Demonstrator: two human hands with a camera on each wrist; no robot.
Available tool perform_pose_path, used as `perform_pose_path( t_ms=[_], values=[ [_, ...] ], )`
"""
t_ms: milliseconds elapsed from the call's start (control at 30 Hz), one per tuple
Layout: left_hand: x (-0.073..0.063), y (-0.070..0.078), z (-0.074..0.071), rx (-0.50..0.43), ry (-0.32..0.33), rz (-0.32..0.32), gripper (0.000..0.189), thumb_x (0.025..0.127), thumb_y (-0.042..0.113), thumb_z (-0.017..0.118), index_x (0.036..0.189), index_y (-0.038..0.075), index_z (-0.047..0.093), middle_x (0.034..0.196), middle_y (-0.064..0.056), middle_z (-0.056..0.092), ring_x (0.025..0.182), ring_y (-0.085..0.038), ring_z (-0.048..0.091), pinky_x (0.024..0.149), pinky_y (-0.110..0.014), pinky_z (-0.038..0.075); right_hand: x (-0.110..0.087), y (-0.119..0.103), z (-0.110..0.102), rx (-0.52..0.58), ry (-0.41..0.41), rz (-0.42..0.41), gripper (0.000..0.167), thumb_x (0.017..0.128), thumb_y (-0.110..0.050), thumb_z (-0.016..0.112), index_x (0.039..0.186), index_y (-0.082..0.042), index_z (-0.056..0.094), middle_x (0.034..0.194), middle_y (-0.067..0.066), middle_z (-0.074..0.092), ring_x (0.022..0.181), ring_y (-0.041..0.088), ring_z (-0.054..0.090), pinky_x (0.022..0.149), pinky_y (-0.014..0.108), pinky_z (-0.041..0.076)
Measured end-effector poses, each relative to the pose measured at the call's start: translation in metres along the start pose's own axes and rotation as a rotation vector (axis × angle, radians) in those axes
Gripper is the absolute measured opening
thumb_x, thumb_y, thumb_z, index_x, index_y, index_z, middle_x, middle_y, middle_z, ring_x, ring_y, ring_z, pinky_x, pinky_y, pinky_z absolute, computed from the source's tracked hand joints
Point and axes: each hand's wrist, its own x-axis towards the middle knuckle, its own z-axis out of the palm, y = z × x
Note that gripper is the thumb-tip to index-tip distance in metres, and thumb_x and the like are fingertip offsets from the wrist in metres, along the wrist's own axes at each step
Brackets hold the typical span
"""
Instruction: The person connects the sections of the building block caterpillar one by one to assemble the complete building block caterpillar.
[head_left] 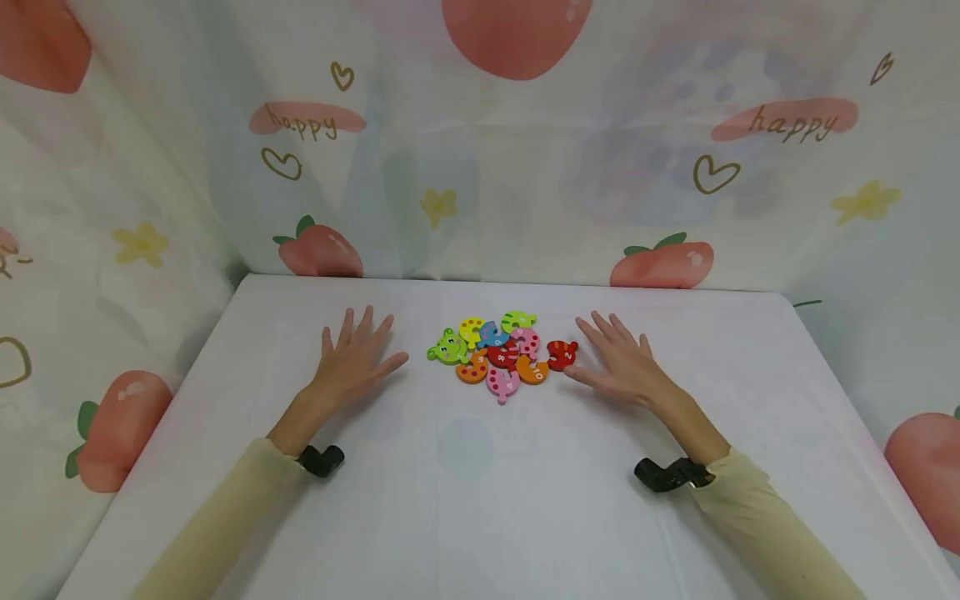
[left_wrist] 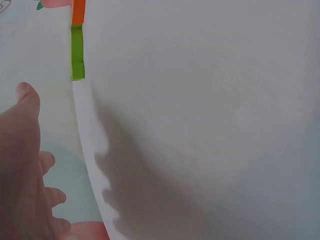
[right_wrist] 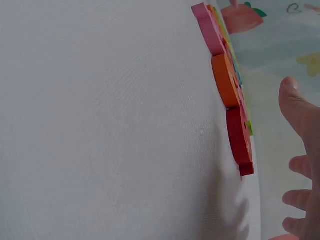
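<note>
Several colourful puzzle pieces lie clustered flat on the white table, some marked with numbers. At the cluster's left end is a green piece with a cartoon face [head_left: 449, 348]; at its right end sits a red piece marked 2 [head_left: 561, 356]. An orange piece marked 10 [head_left: 532, 370] and a pink piece [head_left: 502, 384] form the near side. My left hand [head_left: 352, 358], fingers spread, is left of the cluster and holds nothing. On the other side my right hand [head_left: 621, 362] is also spread and empty, its thumb close to the red piece [right_wrist: 239, 140].
A white cloth covers the table [head_left: 465, 500]. Behind it hangs a curtain [head_left: 510, 167] printed with fruit, hearts and flowers, which also runs down the left and right sides. A black wrist camera [head_left: 322, 461] sits on the left wrist, another black camera [head_left: 667, 475] on the right.
</note>
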Motion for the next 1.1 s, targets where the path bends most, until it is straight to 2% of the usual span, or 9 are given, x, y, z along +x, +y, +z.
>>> perform_pose_path(
  t_ms=[200, 367, 600, 867, 1033, 1100],
  values=[
    [0.005, 0.010, -0.004, -0.020, -0.019, -0.015, 0.077, 0.094, 0.064, 0.040, 0.156, 0.025, 0.017, 0.165, -0.012, 0.003, 0.151, -0.040, -0.004, 0.115, -0.071, 0.001, 0.004, -0.006, -0.003, -0.015, 0.015, -0.015, 0.090, 0.084, -0.062, 0.058, 0.155, -0.019, 0.023, 0.163, 0.016, 0.016, 0.149, 0.043, 0.009, 0.109, 0.078, 0.006],
    [0.011, 0.014, -0.004, -0.083, -0.019, -0.008, 0.077, 0.095, 0.065, 0.037, 0.157, 0.026, 0.014, 0.165, -0.010, 0.001, 0.152, -0.039, -0.006, 0.115, -0.071, 0.002, 0.005, -0.007, -0.004, -0.016, 0.029, -0.014, 0.091, 0.083, -0.059, 0.061, 0.155, -0.018, 0.023, 0.163, 0.016, 0.017, 0.150, 0.042, 0.009, 0.110, 0.077, 0.006],
    [0.012, 0.024, -0.001, -0.188, -0.024, -0.020, 0.075, 0.097, 0.060, 0.039, 0.157, 0.026, 0.011, 0.165, -0.009, 0.000, 0.152, -0.038, -0.004, 0.117, -0.069, 0.005, 0.008, -0.008, 0.003, 0.072, 0.057, -0.056, 0.088, 0.084, -0.051, 0.064, 0.154, -0.014, 0.025, 0.161, 0.018, 0.020, 0.149, 0.042, 0.012, 0.113, 0.073, 0.012],
    [0.009, 0.039, 0.010, -0.325, 0.016, -0.030, 0.072, 0.099, 0.051, 0.044, 0.157, 0.023, 0.013, 0.165, -0.012, 0.007, 0.152, -0.039, 0.001, 0.116, -0.069, 0.008, 0.008, -0.007, 0.006, 0.212, 0.128, -0.094, 0.077, 0.088, -0.039, 0.067, 0.151, -0.011, 0.033, 0.160, 0.016, 0.025, 0.149, 0.040, 0.017, 0.114, 0.069, 0.019],
    [0.008, 0.048, 0.015, -0.346, 0.032, -0.008, 0.071, 0.098, 0.052, 0.046, 0.157, 0.026, 0.016, 0.165, -0.010, 0.011, 0.152, -0.037, 0.006, 0.117, -0.067, 0.010, 0.006, -0.006, 0.010, 0.277, 0.116, -0.109, 0.074, 0.088, -0.034, 0.068, 0.150, -0.009, 0.035, 0.160, 0.017, 0.026, 0.148, 0.040, 0.017, 0.114, 0.068, 0.019],
    [0.006, 0.049, 0.017, -0.352, 0.018, 0.013, 0.071, 0.098, 0.051, 0.046, 0.157, 0.027, 0.016, 0.165, -0.010, 0.012, 0.152, -0.037, 0.008, 0.118, -0.064, 0.012, 0.006, -0.007, 0.012, 0.295, 0.103, -0.109, 0.074, 0.088, -0.034, 0.068, 0.150, -0.009, 0.035, 0.160, 0.017, 0.026, 0.148, 0.040, 0.017, 0.114, 0.068, 0.019]
  ],
)
